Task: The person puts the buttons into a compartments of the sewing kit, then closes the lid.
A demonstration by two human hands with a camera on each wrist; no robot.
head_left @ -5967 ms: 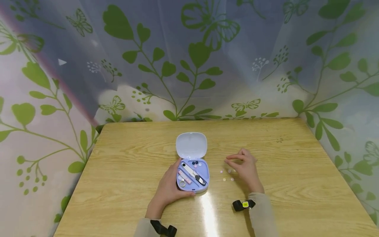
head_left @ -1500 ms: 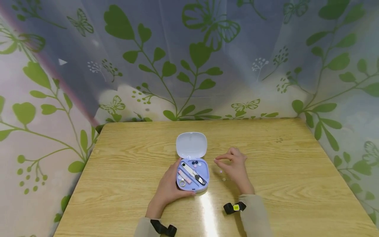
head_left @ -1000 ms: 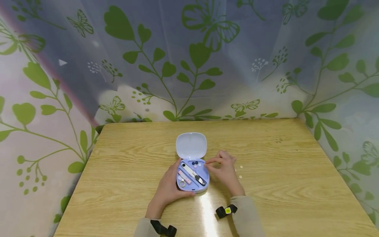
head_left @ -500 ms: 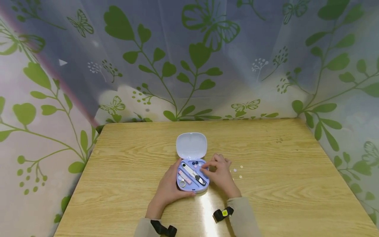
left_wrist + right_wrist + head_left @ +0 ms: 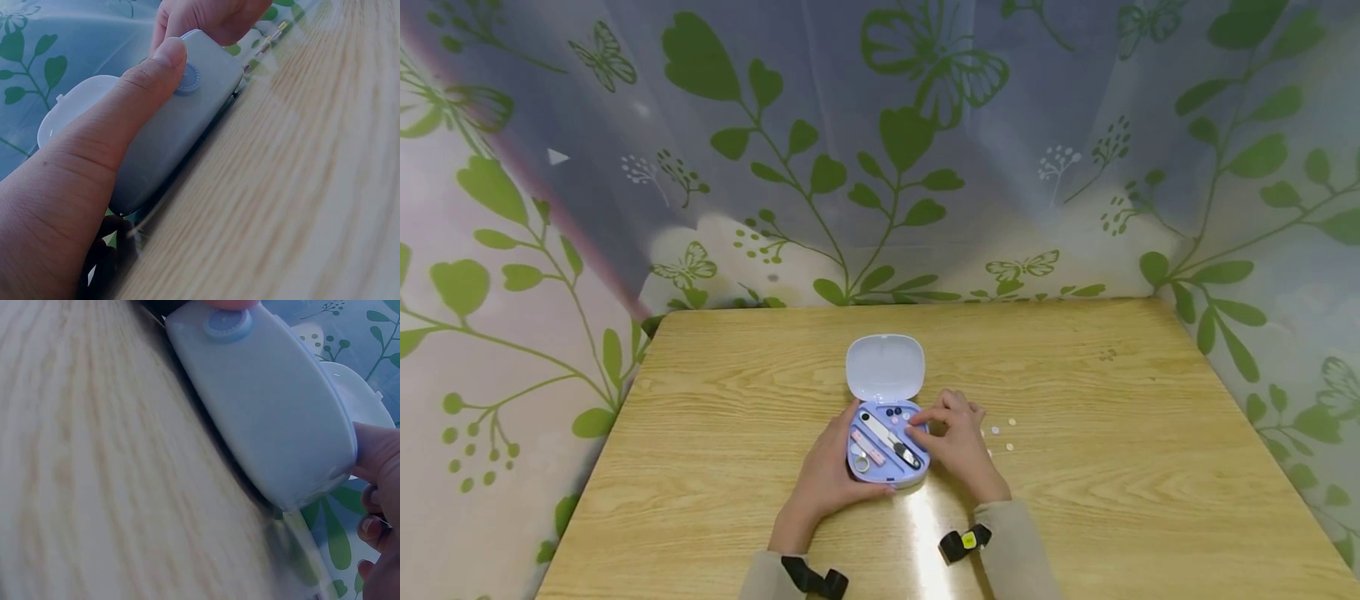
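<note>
A lavender sewing kit box (image 5: 917, 477) stands on the table, its white lid (image 5: 885, 368) raised. My left hand (image 5: 827, 471) grips the box from its left side, the thumb (image 5: 134, 90) across the front by the round blue latch (image 5: 189, 78). Over the right compartment, my right hand (image 5: 958, 437) pinches thumb and index finger together; the button between them is mostly hidden. Inside lie dark buttons (image 5: 893, 412), a few pale ones (image 5: 906, 416), white-and-black thread snips (image 5: 887, 437), a pink patterned strip (image 5: 868, 447) and a metal ring (image 5: 862, 463).
Several pale buttons (image 5: 1009, 447) lie on the wooden table (image 5: 737, 375) to the right of the box, partly behind my right hand. A patterned curtain (image 5: 880, 208) rises at the table's back edge. Both wrists wear black cameras (image 5: 955, 546).
My right hand has travelled left from the loose buttons to the box's right compartment, fingertips pinched, and is nearly still over the last half second. My left hand keeps its grip.
</note>
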